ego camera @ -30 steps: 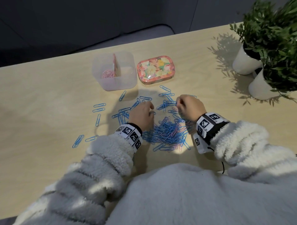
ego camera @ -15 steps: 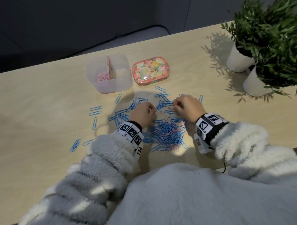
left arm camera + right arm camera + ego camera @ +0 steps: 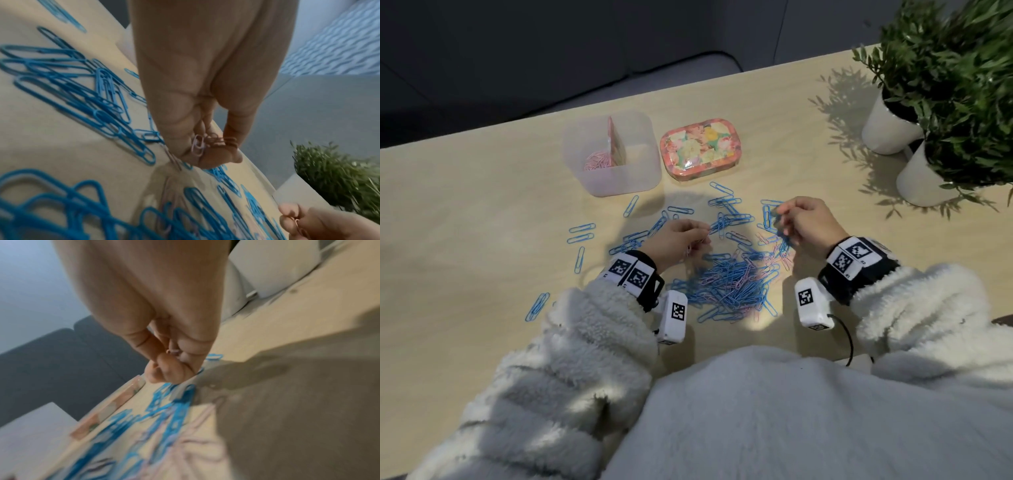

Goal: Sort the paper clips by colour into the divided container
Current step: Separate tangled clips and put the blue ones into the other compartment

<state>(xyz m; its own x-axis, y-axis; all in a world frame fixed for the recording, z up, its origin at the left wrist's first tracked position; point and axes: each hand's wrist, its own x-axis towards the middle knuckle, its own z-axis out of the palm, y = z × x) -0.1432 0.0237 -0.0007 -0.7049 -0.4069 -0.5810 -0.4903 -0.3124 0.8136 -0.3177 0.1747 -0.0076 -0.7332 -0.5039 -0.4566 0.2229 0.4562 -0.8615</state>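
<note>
Your left hand pinches a few pink paper clips between thumb and curled fingers, low over the worktop. Your right hand is curled too, with something small and pink inside; what exactly, I cannot tell. The mixed pile, mostly blue, lies between your wrists. The divided container stands beyond, pink clips in its left compartment. These clips are light, springy wire, probably slick, and likely to snag each other. Pinch each across its flat loops and lift slowly to shake off hangers-on.
</note>
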